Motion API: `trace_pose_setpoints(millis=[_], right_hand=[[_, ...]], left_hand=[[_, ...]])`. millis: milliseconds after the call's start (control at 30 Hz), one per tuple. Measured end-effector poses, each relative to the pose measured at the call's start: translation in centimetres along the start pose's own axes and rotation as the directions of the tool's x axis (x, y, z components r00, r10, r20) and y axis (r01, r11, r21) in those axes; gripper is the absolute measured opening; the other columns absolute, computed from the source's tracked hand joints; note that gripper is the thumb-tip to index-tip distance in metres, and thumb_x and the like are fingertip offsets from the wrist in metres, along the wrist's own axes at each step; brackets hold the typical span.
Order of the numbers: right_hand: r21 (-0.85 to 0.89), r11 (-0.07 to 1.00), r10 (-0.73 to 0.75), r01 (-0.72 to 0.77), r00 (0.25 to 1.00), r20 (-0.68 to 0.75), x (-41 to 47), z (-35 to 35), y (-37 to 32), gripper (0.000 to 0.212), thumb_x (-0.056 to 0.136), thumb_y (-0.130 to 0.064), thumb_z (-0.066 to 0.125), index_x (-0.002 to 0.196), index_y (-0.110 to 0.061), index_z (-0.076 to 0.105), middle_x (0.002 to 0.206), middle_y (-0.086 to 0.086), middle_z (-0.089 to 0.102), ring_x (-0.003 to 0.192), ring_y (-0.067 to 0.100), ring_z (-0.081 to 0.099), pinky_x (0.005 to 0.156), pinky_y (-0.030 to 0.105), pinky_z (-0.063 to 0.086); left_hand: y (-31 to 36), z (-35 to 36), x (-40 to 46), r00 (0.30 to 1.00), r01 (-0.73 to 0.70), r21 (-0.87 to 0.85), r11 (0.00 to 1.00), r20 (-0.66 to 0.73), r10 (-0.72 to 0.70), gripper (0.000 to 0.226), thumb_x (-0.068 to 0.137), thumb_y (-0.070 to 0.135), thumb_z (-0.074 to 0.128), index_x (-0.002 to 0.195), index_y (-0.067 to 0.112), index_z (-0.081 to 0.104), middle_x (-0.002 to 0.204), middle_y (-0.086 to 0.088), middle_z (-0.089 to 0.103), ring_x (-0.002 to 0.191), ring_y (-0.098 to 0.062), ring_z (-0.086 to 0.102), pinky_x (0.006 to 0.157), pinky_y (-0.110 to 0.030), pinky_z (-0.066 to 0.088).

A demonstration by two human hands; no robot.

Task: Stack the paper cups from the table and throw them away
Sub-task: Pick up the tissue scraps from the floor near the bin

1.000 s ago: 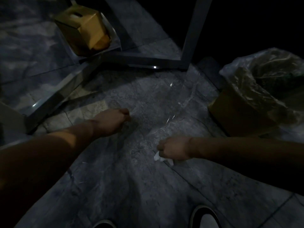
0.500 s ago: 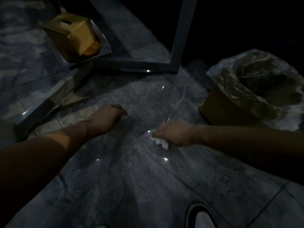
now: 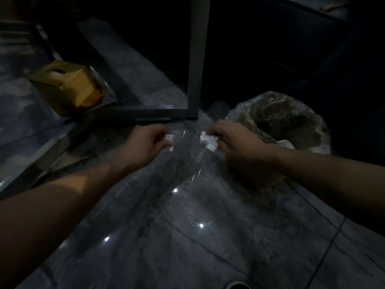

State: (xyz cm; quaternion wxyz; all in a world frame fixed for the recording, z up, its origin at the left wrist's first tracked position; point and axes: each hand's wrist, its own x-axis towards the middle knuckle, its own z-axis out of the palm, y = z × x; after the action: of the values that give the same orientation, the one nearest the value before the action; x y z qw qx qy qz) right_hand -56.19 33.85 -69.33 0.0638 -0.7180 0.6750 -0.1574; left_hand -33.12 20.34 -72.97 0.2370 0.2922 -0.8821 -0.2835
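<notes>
The grip of each hand is closed on a crumpled white scrap: left hand (image 3: 145,140), right hand (image 3: 233,140). No paper cups are visible. The lined bin (image 3: 291,122) lies immediately right of the right hand, which is nearer.

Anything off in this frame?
Yes. No paper cups in view: the left hand and right hand each pinch a white crumpled scrap over the floor. The lined bin is just right. Very dim, so the material is unclear.
</notes>
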Motion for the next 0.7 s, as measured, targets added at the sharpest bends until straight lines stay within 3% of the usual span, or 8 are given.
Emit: trace_pose_setpoints(millis=[67,200,333,433,500,567,700], right_hand=[[-0.007,1.000,0.018,-0.019,0.993,-0.120,-0.2,-1.7,0.7,0.022,0.087,-0.006,0.063,0.109,-0.006,0.065,0.103,0.013,0.065,0.095,0.025,0.060,0.081,0.033,0.048],[0.047,0.997,0.079,-0.066,0.916,-0.393,-0.4,-5.1,1.5,0.020,0.083,-0.004,0.068,0.102,-0.001,0.067,0.096,0.016,0.067,0.084,0.021,0.059,0.073,0.030,0.048],[0.106,0.981,0.193,-0.161,0.809,-0.555,-2.0,-8.1,3.8,0.014,0.084,-0.006,0.067,0.097,-0.002,0.067,0.092,0.010,0.069,0.081,0.013,0.060,0.072,0.024,0.049],[0.164,0.947,0.317,-0.276,0.730,-0.606,-4.2,-9.6,6.4,0.016,0.085,-0.014,0.070,0.100,-0.008,0.068,0.091,-0.002,0.066,0.080,0.004,0.059,0.069,0.006,0.045],[0.170,0.924,0.372,-0.343,0.701,-0.608,-5.8,-10.1,7.9,0.018,0.086,-0.017,0.070,0.102,-0.009,0.069,0.092,-0.004,0.066,0.081,0.006,0.060,0.067,0.000,0.043],[0.157,0.907,0.403,-0.391,0.700,-0.589,-7.0,-10.1,8.9,0.019,0.087,-0.017,0.069,0.104,-0.010,0.070,0.094,0.000,0.069,0.081,0.009,0.061,0.067,0.002,0.043],[0.112,0.890,0.427,-0.441,0.724,-0.542,-8.5,-9.6,10.1,0.020,0.086,-0.013,0.068,0.107,-0.010,0.071,0.099,0.008,0.073,0.082,0.011,0.062,0.072,0.014,0.047]], left_hand=[[1.2,0.6,0.5,1.000,0.023,-0.050,0.998,-0.016,-0.024,0.011,0.084,0.025,0.074,0.089,0.016,0.073,0.078,0.003,0.073,0.069,-0.006,0.068,0.068,-0.029,0.056],[3.2,1.7,1.4,0.999,-0.020,-0.123,0.992,-0.045,0.015,0.010,0.081,0.029,0.076,0.088,0.022,0.073,0.074,0.018,0.068,0.071,0.001,0.067,0.066,-0.021,0.054],[5.1,2.7,2.6,0.993,-0.113,-0.107,0.988,-0.049,0.108,0.017,0.081,0.035,0.075,0.092,0.022,0.074,0.080,0.009,0.070,0.072,-0.006,0.064,0.067,-0.030,0.054],[7.1,3.4,3.4,0.983,-0.172,-0.095,0.981,-0.081,0.165,0.018,0.084,0.035,0.073,0.093,0.020,0.075,0.081,0.005,0.070,0.073,-0.006,0.063,0.067,-0.029,0.053],[8.6,3.8,3.7,0.979,-0.193,-0.121,0.974,-0.090,0.182,0.018,0.085,0.035,0.071,0.097,0.022,0.076,0.083,0.008,0.070,0.073,-0.003,0.063,0.066,-0.021,0.052],[9.9,4.2,3.9,0.980,-0.192,-0.169,0.967,-0.086,0.179,0.018,0.086,0.033,0.070,0.099,0.022,0.076,0.084,0.011,0.071,0.075,0.000,0.064,0.065,-0.013,0.050],[12.5,5.4,4.7,0.980,-0.184,-0.227,0.956,-0.112,0.162,0.011,0.086,0.034,0.071,0.092,0.024,0.072,0.076,0.014,0.067,0.068,-0.001,0.063,0.058,-0.010,0.046]])
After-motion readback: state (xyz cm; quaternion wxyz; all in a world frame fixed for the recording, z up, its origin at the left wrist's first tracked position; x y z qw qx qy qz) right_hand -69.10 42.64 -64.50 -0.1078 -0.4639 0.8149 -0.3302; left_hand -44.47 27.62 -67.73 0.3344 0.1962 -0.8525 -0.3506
